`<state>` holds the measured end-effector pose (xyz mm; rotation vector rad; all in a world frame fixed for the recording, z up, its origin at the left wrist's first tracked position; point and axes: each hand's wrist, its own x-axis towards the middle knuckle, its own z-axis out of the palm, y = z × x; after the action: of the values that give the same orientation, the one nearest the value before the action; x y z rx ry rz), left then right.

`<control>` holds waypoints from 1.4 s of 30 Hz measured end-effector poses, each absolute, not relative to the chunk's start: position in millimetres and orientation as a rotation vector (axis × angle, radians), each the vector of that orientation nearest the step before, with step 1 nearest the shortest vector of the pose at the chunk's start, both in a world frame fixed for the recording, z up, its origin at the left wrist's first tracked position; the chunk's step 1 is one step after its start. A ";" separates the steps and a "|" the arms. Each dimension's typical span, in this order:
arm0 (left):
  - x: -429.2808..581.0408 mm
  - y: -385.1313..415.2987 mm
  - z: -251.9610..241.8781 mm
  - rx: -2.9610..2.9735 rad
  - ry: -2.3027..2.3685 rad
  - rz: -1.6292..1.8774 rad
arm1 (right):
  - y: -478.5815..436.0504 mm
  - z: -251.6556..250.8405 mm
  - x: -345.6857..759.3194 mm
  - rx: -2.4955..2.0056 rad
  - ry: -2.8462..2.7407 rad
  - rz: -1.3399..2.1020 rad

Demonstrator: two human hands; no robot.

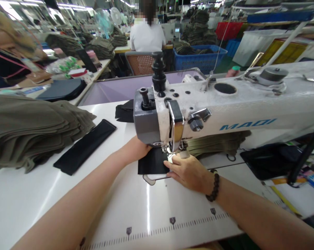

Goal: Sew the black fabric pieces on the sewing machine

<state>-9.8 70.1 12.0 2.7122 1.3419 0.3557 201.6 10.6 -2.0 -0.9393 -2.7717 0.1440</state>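
Note:
A piece of black fabric [153,162] lies flat under the needle area of a white sewing machine [240,104]. My left hand [139,148] reaches to the fabric's far left side; its fingers are hidden behind the machine head. At the fabric's right edge, my right hand [187,171] has bent fingers, with the fingertips closed on that edge close to the presser foot [170,151]. A dark beaded bracelet circles the right wrist. Another black fabric strip [85,146] rests on the table left of my left forearm.
A stack of olive fabric pieces [34,128] stands at the left, and more olive pieces [216,143] lie behind the machine arm. Black folded fabric [124,111] sits beyond the machine head. A person in a white top [148,37] sits ahead, near a blue basket [196,61].

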 end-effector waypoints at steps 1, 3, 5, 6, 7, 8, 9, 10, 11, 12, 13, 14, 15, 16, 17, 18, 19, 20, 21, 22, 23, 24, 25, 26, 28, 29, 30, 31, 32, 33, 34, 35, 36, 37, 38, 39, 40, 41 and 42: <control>-9.3 62.1 11.9 2.717 1.352 0.322 | 10.5 -2.0 201.6 -0.943 -2.772 0.143; -6.9 43.1 11.6 2.742 1.347 0.237 | 10.2 -1.5 201.4 -0.951 -2.775 0.149; -3.0 23.8 10.9 2.788 1.279 0.197 | 9.9 -0.3 201.1 -0.955 -2.778 0.164; -1.0 15.4 10.2 2.819 1.225 0.207 | 9.8 0.5 201.0 -0.958 -2.780 0.172; 0.9 8.5 9.2 2.848 1.166 0.222 | 9.8 1.3 201.1 -0.960 -2.780 0.178; 2.3 3.3 8.0 2.871 1.114 0.241 | 9.7 2.0 201.3 -0.956 -2.781 0.182; 3.2 -0.2 6.7 2.882 1.077 0.257 | 9.7 2.6 201.6 -0.942 -2.784 0.185; 3.5 -2.2 5.3 2.881 1.056 0.273 | 9.6 2.8 202.1 -0.920 -2.788 0.187; 3.3 -3.0 4.0 2.875 1.051 0.292 | 9.5 2.7 202.5 -0.887 -2.790 0.185; 2.8 -2.9 2.9 2.866 1.057 0.309 | 9.4 2.2 202.9 -0.852 -2.792 0.179; 2.0 -2.3 2.0 2.856 1.064 0.322 | 9.3 1.3 203.2 -0.821 -2.788 0.167; 1.1 -1.5 1.3 2.850 1.064 0.323 | 9.1 0.1 203.3 -0.798 -2.780 0.151; 0.4 -0.7 1.0 2.847 1.058 0.321 | 9.0 -1.1 203.3 -0.784 -2.767 0.134; -0.1 -0.1 0.9 2.842 1.053 0.316 | 8.8 -2.3 203.1 -0.775 -2.752 0.120; -0.4 0.4 1.1 2.839 1.050 0.313 | 8.7 -3.2 202.8 -0.774 -2.740 0.112; -0.4 0.7 1.4 2.837 1.050 0.314 | 8.6 -3.9 202.5 -0.775 -2.731 0.110; -0.2 0.9 1.9 2.838 1.049 0.312 | 8.6 -4.2 202.1 -0.776 -2.725 0.111; 0.1 1.1 2.4 2.839 1.049 0.306 | 8.6 -4.2 201.8 -0.782 -2.722 0.113; 0.5 1.3 2.9 2.841 1.051 0.302 | 8.8 -4.0 201.5 -0.791 -2.719 0.113; 0.9 1.4 3.3 2.841 1.057 0.296 | 8.9 -3.6 201.3 -0.804 -2.716 0.109; 1.2 1.5 3.5 2.839 1.066 0.292 | 9.1 -3.1 201.2 -0.819 -2.715 0.105; 1.4 1.5 3.6 2.838 1.073 0.289 | 9.3 -2.7 201.2 -0.832 -2.712 0.101; 1.5 1.2 3.5 2.841 1.074 0.287 | 9.4 -2.5 201.4 -0.835 -2.712 0.099; 1.4 0.8 3.2 2.850 1.066 0.286 | 9.4 -2.3 201.6 -0.826 -2.715 0.099; 0.8 -0.7 2.4 2.878 1.036 0.289 | 9.1 -2.5 202.2 -0.775 -2.722 0.102; 0.5 -1.5 2.1 2.891 1.019 0.293 | 8.8 -2.8 202.7 -0.744 -2.723 0.104; 0.1 -2.3 1.8 2.899 1.004 0.293 | 8.5 -3.2 203.1 -0.719 -2.721 0.106; -0.3 -2.8 1.7 2.902 0.991 0.289 | 8.3 -3.6 203.4 -0.704 -2.719 0.108; -0.5 -3.2 1.7 2.902 0.980 0.280 | 8.1 -4.1 203.7 -0.698 -2.714 0.107; -0.8 -3.2 2.0 2.900 0.970 0.265 | 7.9 -4.5 203.8 -0.698 -2.710 0.105; -0.9 -3.1 2.3 2.897 0.966 0.252 | 7.9 -4.8 203.8 -0.706 -2.706 0.102; -0.9 -2.7 2.6 2.892 0.968 0.241 | 7.8 -4.9 203.6 -0.714 -2.703 0.099; -0.8 -2.1 2.9 2.884 0.978 0.234 | 7.8 -4.9 203.2 -0.724 -2.700 0.097; -0.7 -1.4 3.1 2.874 0.991 0.230 | 7.9 -4.7 202.7 -0.734 -2.699 0.099; -0.6 -0.6 3.2 2.863 1.007 0.230 | 8.0 -4.2 202.1 -0.749 -2.698 0.103; -0.5 0.4 3.2 2.852 1.025 0.230 | 8.2 -3.6 201.4 -0.771 -2.699 0.110; -0.3 1.6 3.2 2.841 1.040 0.235 | 8.6 -2.8 200.7 -0.799 -2.696 0.117; -0.3 2.9 3.2 2.830 1.053 0.244 | 9.1 -1.9 200.1 -0.833 -2.694 0.128; -0.2 4.4 3.3 2.818 1.062 0.257 | 9.7 -1.0 199.4 -0.871 -2.695 0.142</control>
<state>-0.2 4.4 3.3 2.8181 1.0621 0.2571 199.4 9.7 -1.0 -0.8706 -2.6948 0.1423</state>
